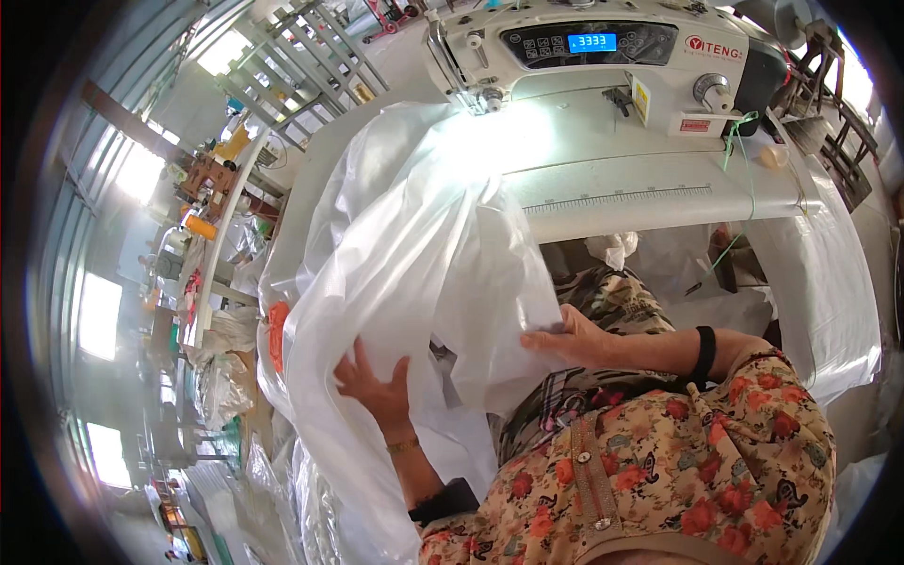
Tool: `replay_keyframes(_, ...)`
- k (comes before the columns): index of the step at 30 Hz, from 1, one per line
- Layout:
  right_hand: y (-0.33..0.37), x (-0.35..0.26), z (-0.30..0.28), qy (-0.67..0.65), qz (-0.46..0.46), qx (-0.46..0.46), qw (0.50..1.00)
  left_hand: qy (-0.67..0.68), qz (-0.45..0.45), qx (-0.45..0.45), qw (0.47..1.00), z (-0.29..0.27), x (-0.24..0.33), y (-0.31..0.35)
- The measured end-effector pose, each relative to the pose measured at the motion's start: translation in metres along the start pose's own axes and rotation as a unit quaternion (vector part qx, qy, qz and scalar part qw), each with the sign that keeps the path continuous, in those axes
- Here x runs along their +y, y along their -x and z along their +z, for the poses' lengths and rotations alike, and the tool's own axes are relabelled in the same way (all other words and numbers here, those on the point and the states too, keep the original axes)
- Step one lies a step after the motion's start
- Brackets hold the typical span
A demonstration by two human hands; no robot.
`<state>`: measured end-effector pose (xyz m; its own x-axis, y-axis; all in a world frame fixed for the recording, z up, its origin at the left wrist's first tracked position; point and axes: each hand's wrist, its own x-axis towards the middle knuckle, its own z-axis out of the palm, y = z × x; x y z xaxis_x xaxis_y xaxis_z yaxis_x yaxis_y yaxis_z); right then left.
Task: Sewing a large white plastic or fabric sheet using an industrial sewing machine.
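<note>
A large sheet of thin white plastic-like material (377, 254) hangs in folds from the sewing machine's bed down over my lap. Its gathered upper part lies under the bright lamp by the needle area of the white sewing machine (603, 66). My left hand (377, 384) lies against the sheet with fingers spread, thumb apart, not gripping it. My right hand (572, 339) pinches the sheet's right edge between thumb and fingers, just above my lap. Glare hides the presser foot and where the sheet meets it.
A ruler strip (612, 198) runs along the machine bed's front. Green thread (737, 169) dangles from the machine's right end. More white sheeting (819, 292) drapes over the table's right side. An orange object (277, 334) sits at the left edge; a cluttered workbench (221, 245) stands farther left.
</note>
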<state>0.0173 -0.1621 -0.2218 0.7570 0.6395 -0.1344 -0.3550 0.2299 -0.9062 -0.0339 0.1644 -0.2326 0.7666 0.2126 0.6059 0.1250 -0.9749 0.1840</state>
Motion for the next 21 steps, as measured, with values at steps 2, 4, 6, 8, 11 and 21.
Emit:
replay_keyframes(2, 0.021, -0.027, 0.003, 0.096, 0.016, 0.019, 0.995, -0.035, 0.035, -0.075, 0.996, 0.0, 0.007, -0.01)
replay_keyframes(4, 0.042, -0.042, -0.007, 0.199, -0.155, -0.042, 0.967, -0.113, 0.068, -0.2, 0.971, -0.001, 0.023, -0.003)
replay_keyframes(6, 0.056, -0.041, -0.026, 0.106, -0.102, -0.029, 0.989, -0.123, 0.049, -0.226, 0.965, 0.011, 0.027, 0.015)
replay_keyframes(8, 0.064, -0.032, -0.045, 0.347, 0.054, 0.043, 0.935, -0.15, 0.047, -0.127, 0.979, 0.05, 0.004, 0.043)
replay_keyframes(11, 0.059, 0.003, -0.115, 0.608, 0.162, 0.114, 0.768, -0.071, 0.038, -0.085, 0.993, 0.061, 0.009, 0.054)
replay_keyframes(21, 0.0, -0.043, -0.011, 0.627, -0.512, -0.064, 0.584, 0.084, -0.042, -0.077, 0.993, 0.109, 0.059, 0.085)
